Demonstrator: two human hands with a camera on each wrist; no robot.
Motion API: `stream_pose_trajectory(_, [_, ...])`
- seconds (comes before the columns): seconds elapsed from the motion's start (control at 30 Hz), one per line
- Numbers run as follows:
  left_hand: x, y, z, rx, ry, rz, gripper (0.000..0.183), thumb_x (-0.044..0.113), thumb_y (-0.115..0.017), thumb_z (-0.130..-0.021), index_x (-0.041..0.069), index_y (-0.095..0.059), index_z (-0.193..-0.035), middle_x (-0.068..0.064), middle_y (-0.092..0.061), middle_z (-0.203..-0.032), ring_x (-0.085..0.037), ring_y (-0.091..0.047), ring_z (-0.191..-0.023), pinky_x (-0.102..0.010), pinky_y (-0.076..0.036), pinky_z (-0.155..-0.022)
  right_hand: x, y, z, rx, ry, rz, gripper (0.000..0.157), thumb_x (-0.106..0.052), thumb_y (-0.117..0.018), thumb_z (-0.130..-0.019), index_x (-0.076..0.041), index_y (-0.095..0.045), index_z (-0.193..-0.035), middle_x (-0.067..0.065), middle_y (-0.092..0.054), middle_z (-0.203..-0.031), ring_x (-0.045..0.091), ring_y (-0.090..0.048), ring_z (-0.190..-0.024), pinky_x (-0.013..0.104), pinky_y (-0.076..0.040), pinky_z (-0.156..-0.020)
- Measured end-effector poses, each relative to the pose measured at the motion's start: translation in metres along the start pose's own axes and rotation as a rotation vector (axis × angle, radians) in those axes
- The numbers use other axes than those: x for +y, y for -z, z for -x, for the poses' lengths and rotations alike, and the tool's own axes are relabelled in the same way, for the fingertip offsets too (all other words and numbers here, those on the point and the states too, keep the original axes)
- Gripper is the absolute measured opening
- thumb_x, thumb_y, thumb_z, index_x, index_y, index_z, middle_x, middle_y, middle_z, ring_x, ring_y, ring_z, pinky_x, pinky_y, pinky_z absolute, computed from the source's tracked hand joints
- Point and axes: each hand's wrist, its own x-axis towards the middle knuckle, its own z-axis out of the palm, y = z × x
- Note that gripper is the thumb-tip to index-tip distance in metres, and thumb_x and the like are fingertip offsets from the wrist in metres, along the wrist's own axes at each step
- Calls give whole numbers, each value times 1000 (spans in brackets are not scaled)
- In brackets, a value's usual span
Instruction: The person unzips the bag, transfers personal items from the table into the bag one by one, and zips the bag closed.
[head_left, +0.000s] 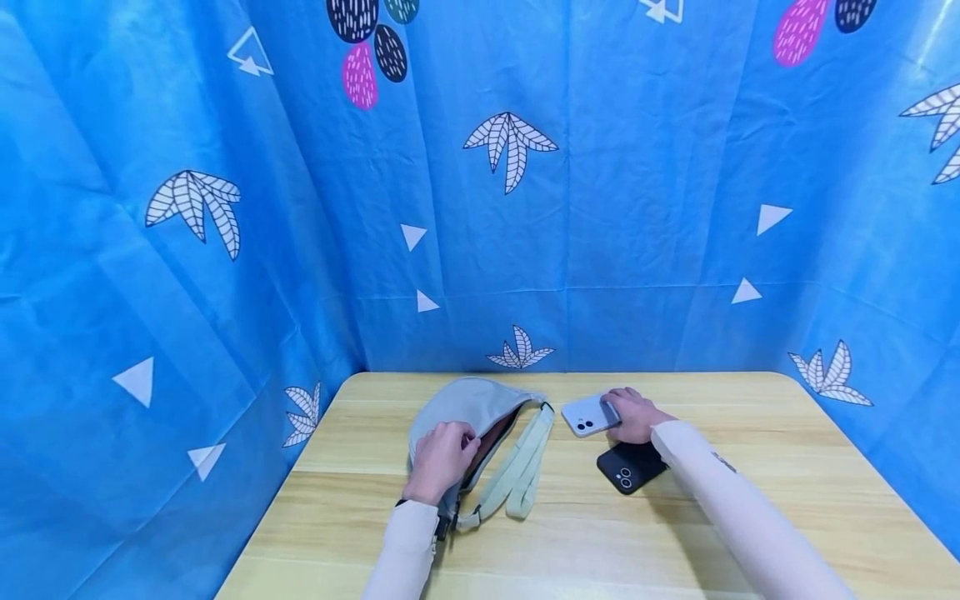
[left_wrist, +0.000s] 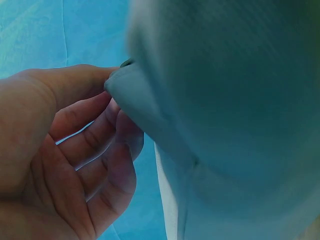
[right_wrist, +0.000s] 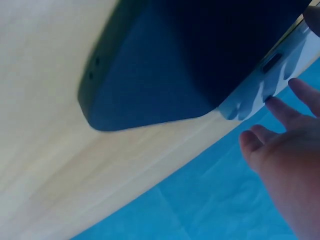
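Pale sleeves (head_left: 397, 550) reach in from the bottom of the head view, over a wooden table (head_left: 585, 550). The left hand (head_left: 438, 458) pinches the lip of a grey bag (head_left: 465, 400); the bag's strap (head_left: 528, 454) lies loose between its mouth and two phones, where it could snag a passing hand. The right hand (head_left: 633, 417) is over the right end of the white phone (head_left: 583, 412), while the black phone (head_left: 637, 467) lies beneath that wrist and cuff, so a low pull backward might drag it along. Left wrist view: thumb and fingertips take only a thin fold of cloth, so the soft bag could slip free and sag closed if tugged. Right wrist view: the black phone looms closest, with the white one beyond it, fingertips at its side; whether they actually grip it, I can't tell. If the hold is that slight, the probably slick case could slide away or drop when lifted. I can't tell either whether the phones touch; if so, shifting one may nudge the other.
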Motion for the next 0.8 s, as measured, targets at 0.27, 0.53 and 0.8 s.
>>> stream_pose_trajectory(0.27, [0,0,0,-6,7,-11,13,26,-72,-96,18,-78,-88,4,-75,-82,-4,-59,-63,-33,-52,-62,3,7,-7,-56,22,55,63,-14,-79,-79,4,-58,-135,29,-57,-139,56,-51,-128,67,-46,-101])
stream_pose_trajectory(0.53, [2,1,1,-7,4,-10,12,25,-73,-96,19,-78,-87,5,-74,-80,-4,-57,-61,-31,-50,-61,-3,10,-22,-199,-58,105,60,5,-65,-84,0,-54,-143,24,-55,-148,52,-44,-141,65,-39,-113])
stream_pose_trajectory(0.8, [1,1,1,2,-5,-16,13,25,-72,-97,17,-78,-88,3,-75,-82,-5,-59,-62,-33,-52,-62,-8,14,-27,-241,-71,108,64,-2,-70,-85,-2,-52,-147,22,-55,-148,49,-47,-139,62,-43,-110])
